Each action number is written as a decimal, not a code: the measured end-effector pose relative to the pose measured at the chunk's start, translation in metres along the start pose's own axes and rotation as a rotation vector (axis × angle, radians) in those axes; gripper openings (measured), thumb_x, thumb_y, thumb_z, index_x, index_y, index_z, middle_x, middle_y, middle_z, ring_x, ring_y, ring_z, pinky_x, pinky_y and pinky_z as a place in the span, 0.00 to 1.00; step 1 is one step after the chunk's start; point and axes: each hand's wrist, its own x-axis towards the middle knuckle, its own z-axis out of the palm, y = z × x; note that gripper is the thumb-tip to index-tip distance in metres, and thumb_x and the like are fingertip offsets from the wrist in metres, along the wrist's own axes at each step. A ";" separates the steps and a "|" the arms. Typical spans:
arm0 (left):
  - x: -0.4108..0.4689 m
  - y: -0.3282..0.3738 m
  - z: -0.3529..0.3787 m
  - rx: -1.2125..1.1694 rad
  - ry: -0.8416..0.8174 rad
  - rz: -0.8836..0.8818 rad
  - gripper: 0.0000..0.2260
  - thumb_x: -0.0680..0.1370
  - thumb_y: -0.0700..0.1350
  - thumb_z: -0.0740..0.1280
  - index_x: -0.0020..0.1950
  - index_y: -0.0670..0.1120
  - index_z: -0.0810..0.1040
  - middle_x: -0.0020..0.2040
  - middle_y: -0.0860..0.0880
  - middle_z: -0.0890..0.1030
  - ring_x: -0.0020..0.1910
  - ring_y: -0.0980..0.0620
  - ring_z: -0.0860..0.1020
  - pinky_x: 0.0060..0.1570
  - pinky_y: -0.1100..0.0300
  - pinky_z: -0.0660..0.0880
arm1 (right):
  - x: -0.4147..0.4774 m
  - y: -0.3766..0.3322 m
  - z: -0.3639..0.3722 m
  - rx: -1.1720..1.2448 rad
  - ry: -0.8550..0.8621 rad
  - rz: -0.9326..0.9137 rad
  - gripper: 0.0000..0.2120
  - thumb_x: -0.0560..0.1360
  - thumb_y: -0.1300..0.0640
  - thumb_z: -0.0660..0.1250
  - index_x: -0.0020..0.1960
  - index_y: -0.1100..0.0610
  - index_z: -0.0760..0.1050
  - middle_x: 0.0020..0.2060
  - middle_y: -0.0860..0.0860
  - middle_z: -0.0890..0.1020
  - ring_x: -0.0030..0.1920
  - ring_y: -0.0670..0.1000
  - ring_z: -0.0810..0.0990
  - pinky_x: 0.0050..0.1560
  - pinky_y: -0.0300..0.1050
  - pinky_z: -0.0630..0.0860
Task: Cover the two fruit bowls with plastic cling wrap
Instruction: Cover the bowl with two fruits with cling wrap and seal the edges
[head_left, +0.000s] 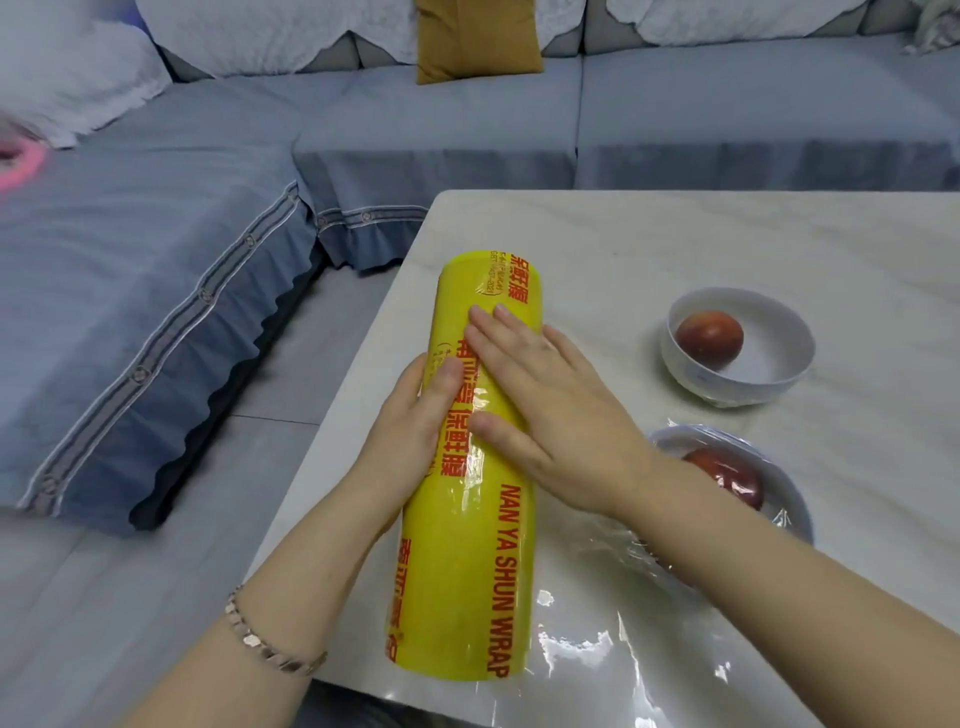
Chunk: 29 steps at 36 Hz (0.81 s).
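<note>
Our left hand (415, 421) curls round the roll (467, 571), thumb on top, while our right hand (550, 410) lies flat across it, fingers straight. The roll lies lengthwise near the left edge of the bench (649, 244), its near end at the front edge. A nudge leftward could, we judge, tip it off toward the sofa (156, 312). Loose film (613, 644) spreads to the right of the roll and may cling to itself or tug the wrapped near bowl (779, 483). The far bowl (691, 374), not yet covered, sits well apart, with bare bench around it for drawing a fresh sheet.
</note>
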 end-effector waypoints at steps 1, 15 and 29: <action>0.000 0.001 -0.001 0.008 0.002 0.007 0.26 0.70 0.60 0.60 0.64 0.50 0.73 0.53 0.47 0.82 0.47 0.50 0.83 0.43 0.56 0.79 | 0.005 0.001 -0.002 -0.024 0.003 0.014 0.39 0.71 0.32 0.39 0.76 0.51 0.49 0.76 0.45 0.49 0.73 0.39 0.42 0.74 0.45 0.40; 0.034 0.011 -0.010 -0.137 0.499 0.071 0.22 0.76 0.56 0.65 0.65 0.45 0.71 0.55 0.47 0.81 0.45 0.55 0.81 0.39 0.64 0.77 | -0.034 -0.016 0.034 -0.029 -0.085 -0.125 0.37 0.76 0.35 0.42 0.74 0.60 0.53 0.75 0.56 0.54 0.75 0.51 0.51 0.72 0.48 0.46; 0.095 0.041 0.025 -0.013 0.727 0.318 0.42 0.74 0.53 0.70 0.77 0.47 0.46 0.75 0.46 0.57 0.69 0.54 0.65 0.57 0.72 0.62 | -0.090 0.070 -0.016 -0.094 0.064 0.258 0.15 0.73 0.49 0.58 0.41 0.52 0.82 0.44 0.46 0.85 0.55 0.51 0.81 0.59 0.41 0.70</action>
